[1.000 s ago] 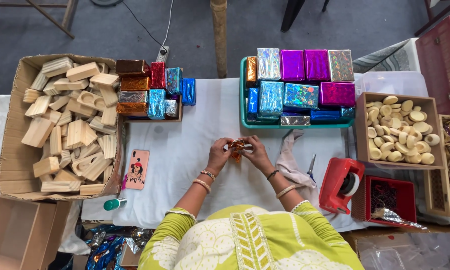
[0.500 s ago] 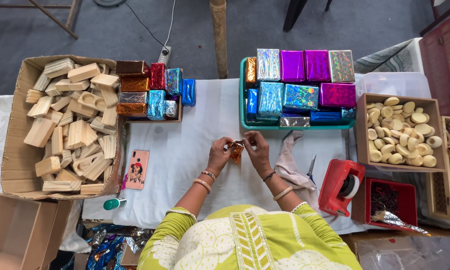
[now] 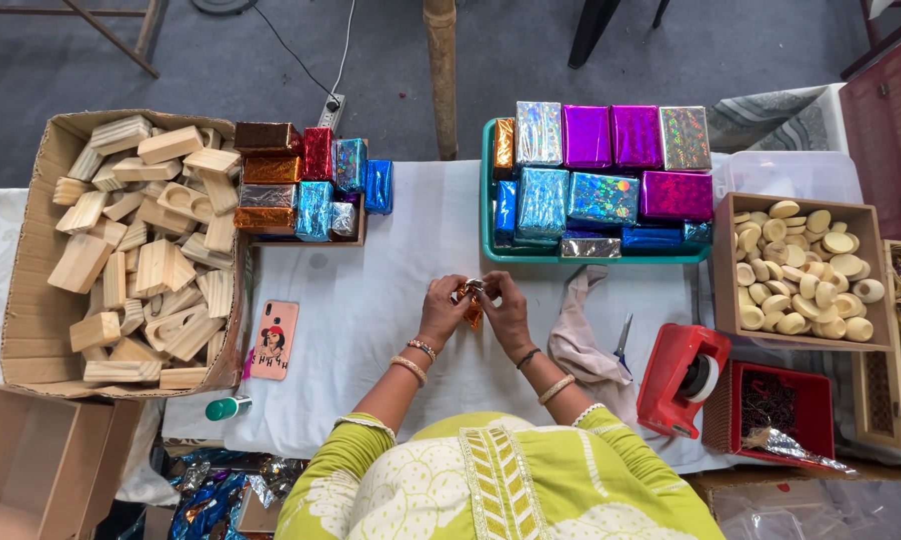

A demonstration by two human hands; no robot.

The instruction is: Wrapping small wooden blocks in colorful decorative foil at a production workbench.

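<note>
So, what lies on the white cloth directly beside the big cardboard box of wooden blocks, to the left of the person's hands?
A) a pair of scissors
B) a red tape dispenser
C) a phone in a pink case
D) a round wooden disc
C: the phone in a pink case lies flat beside the cardboard box of wooden blocks, left of both hands.

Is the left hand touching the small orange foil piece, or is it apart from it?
Touching. The head view shows the left hand with fingers closed on the orange foil piece, no gap visible.

we see one head view only, looking straight down from above onto the white table, fairly high.
</note>
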